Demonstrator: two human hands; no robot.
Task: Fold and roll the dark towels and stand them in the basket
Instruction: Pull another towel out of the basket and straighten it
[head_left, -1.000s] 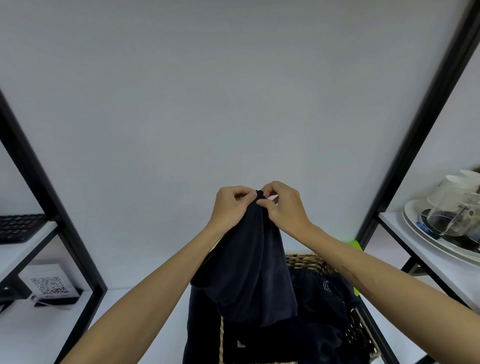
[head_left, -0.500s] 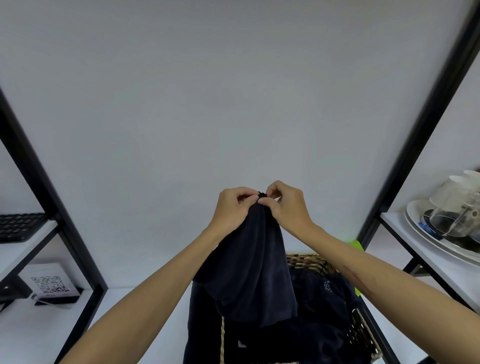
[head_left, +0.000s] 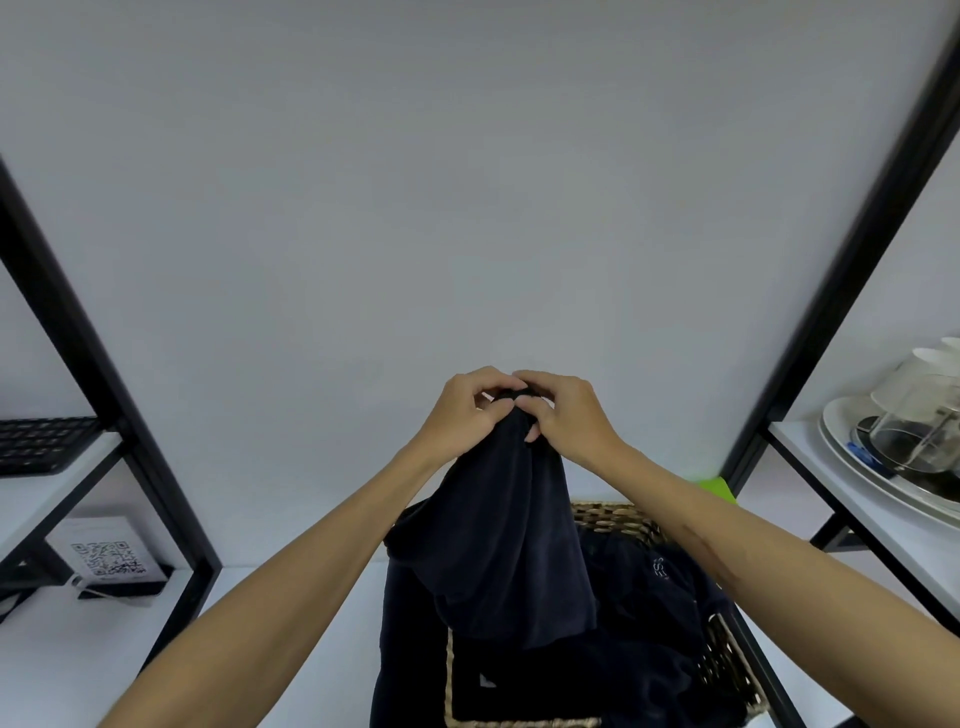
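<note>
A dark navy towel (head_left: 498, 540) hangs in the air above a woven basket (head_left: 618, 519). My left hand (head_left: 465, 410) and my right hand (head_left: 566, 415) pinch its top edge close together, fingertips nearly touching. The cloth drapes down in loose folds over the basket's left side. More dark towels (head_left: 639, 623) lie crumpled inside the basket, and one spills over its left wall. The basket's bottom is hidden by fabric.
Black shelf posts (head_left: 88, 374) frame the white shelf (head_left: 104, 649) on both sides. A keyboard (head_left: 36, 441) lies on the left shelf, with a QR card (head_left: 104, 558) below it. At right, stacked plates and a glass jug (head_left: 914, 431) sit on a shelf. A green item (head_left: 719, 488) lies behind the basket.
Both hands have closed in slightly on the towel's top edge, fingers bunching the cloth. The towel hangs much as before.
</note>
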